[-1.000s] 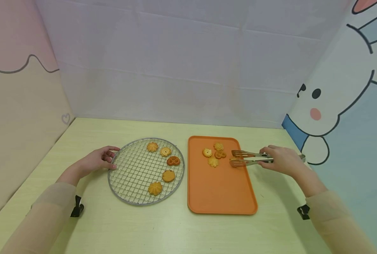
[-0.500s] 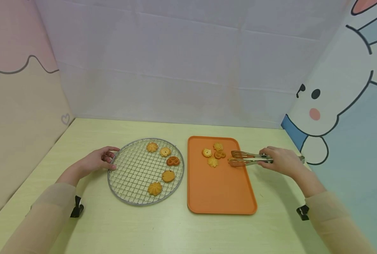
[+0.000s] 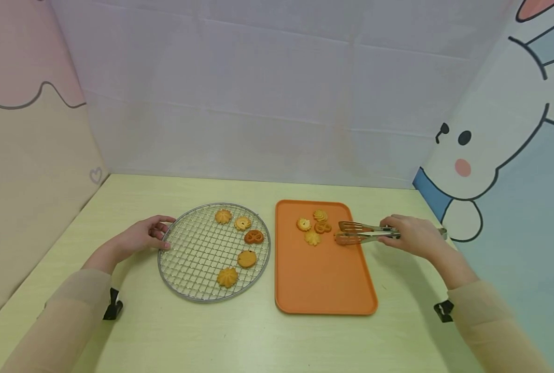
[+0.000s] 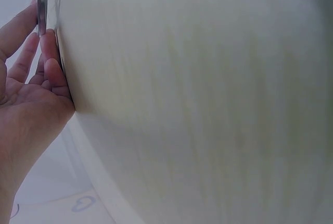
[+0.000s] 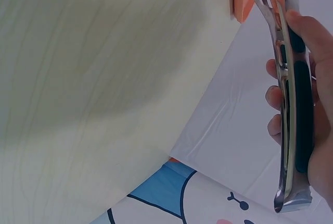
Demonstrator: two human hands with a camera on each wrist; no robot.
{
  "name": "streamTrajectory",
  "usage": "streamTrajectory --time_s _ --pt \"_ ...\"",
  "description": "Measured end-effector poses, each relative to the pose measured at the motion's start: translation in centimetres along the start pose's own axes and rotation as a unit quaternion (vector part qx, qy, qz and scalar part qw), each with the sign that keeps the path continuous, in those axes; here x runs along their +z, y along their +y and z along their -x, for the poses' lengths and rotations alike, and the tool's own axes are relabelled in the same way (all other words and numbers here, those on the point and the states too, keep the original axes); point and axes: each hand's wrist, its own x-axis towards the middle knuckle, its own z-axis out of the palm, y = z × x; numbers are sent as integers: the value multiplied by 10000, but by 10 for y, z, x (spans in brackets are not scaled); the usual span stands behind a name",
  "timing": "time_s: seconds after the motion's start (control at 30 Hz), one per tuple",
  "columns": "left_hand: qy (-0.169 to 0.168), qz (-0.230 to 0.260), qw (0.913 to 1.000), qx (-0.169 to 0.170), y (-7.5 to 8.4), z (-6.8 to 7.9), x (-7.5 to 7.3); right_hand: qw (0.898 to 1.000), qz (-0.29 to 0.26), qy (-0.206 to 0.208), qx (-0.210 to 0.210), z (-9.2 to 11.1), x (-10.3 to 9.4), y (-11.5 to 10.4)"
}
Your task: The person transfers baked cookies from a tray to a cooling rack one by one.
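My left hand [image 3: 143, 238] holds the left rim of a round wire cooling rack [image 3: 188, 254]. In the left wrist view the rack's metal rim [image 4: 42, 5] lies between the fingers. Several cookies, among them a pretzel-shaped cookie [image 3: 254, 237], lie along the rack's right side. My right hand [image 3: 413, 235] grips metal tongs [image 3: 367, 228] with dark handle grips. Their slotted tips hang over the right edge of an orange tray [image 3: 323, 290]. A sliver of yellow cookie [image 3: 337, 235] shows by the tips; the rest is hidden. Several cookies, including a flower-shaped cookie [image 3: 312, 238], lie further left on the tray.
Rack and tray lie side by side on a pale wooden table [image 3: 211, 336], a narrow gap between them. A plain light backdrop [image 3: 267, 103] stands behind. Printed cartoon panels, including a rabbit panel [image 3: 482, 150], flank both sides.
The tong tips have shifted very slightly left and closer together at the tray's right edge. My left hand and the rack have stayed in place.
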Motion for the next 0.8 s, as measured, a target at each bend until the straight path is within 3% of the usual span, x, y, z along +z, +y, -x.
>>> streamTrajectory --time_s 0.43,0.8 --pt "12 -17 10000 21 -1 -1 0 10000 -80 -6 -51 -2 -13 -10" --pt "27 -49 10000 13 -1 0 0 9986 -110 380 -339 -10 -27 -25"
